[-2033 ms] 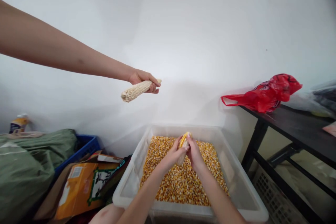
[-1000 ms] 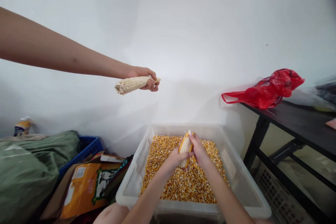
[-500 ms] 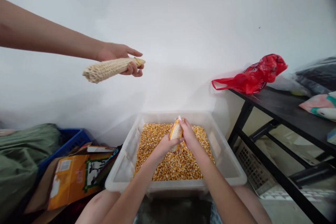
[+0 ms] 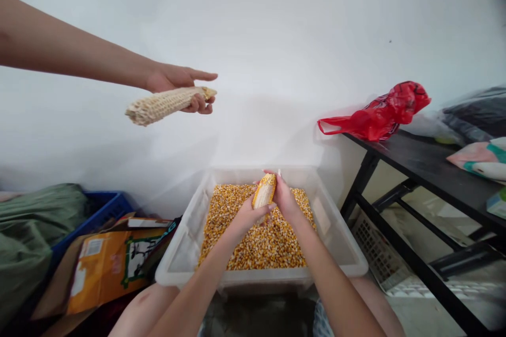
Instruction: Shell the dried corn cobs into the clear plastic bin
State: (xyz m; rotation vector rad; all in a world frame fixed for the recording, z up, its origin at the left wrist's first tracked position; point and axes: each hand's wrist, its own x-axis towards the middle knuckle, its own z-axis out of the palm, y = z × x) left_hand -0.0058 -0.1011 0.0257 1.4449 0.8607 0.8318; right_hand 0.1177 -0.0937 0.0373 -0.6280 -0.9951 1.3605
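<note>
Both my hands are over the white plastic tub [image 4: 169,268], which holds a bed of loose yellow and white corn kernels [image 4: 256,253]. My left hand [image 4: 251,215] is closed round the lower part of a corn cob [image 4: 264,196], its thumb across the front. Partly stripped, the cob shows a pale bare face with yellow kernels along its edges and top. My right hand [image 4: 285,199] grips its upper right side, thumb pointing up; some of its fingers are hidden behind the cob. Upper left, another person's hand [image 4: 169,78] holds a bare, pale corn cob [image 4: 158,106], index finger stretched out.
At right, a red plastic bag [image 4: 379,116] lies on a black table [image 4: 427,163], with a plastic basket [image 4: 379,247] underneath. To the left are an orange cardboard box [image 4: 103,268], a blue crate [image 4: 108,205] and green cloth [image 4: 31,226]. A white wall [image 4: 269,37] rises behind the tub.
My right thumb has lifted off the cob's top and shifted right, baring more of the cob's face. The other person's index finger has straightened slightly. The view has shifted a little.
</note>
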